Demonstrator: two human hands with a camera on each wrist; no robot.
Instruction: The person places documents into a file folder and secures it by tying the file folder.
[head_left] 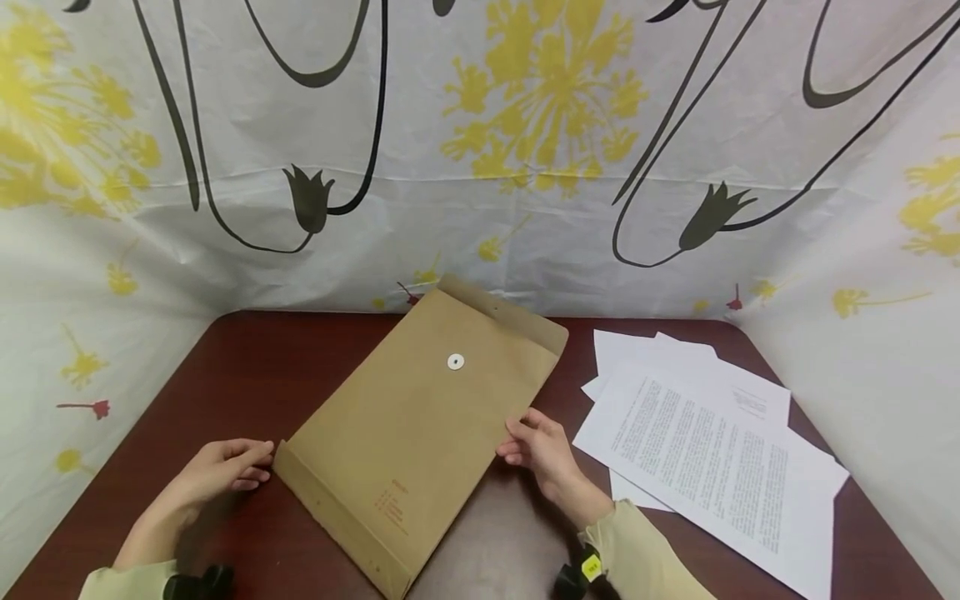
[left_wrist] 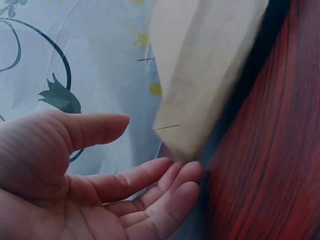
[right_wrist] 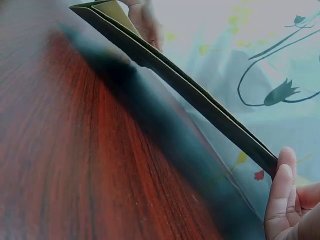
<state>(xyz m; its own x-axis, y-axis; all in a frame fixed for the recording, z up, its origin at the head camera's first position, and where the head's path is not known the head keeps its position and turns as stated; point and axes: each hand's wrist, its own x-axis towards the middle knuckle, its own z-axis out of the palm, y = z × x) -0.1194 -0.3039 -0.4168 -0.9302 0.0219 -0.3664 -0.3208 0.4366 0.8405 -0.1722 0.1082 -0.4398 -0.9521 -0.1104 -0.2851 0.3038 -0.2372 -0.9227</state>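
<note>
A brown paper envelope (head_left: 420,392) with a white round button closure (head_left: 456,362) and small red print is held tilted over the dark table. Its flap (head_left: 502,312) points to the far side and stands unfastened. My right hand (head_left: 543,454) pinches the envelope's right edge; in the right wrist view that edge (right_wrist: 200,102) is raised off the tabletop, with a shadow beneath. At the near left corner is my left hand (head_left: 221,475). In the left wrist view its fingertips (left_wrist: 187,172) touch or nearly touch the corner (left_wrist: 187,142) from below, while the thumb stays apart.
Several white sheets (head_left: 697,450), the top one printed with text, lie loosely overlapped on the right of the reddish-brown table (head_left: 247,367). A white cloth (head_left: 420,125) with yellow flowers and dark stems hangs behind and on both sides.
</note>
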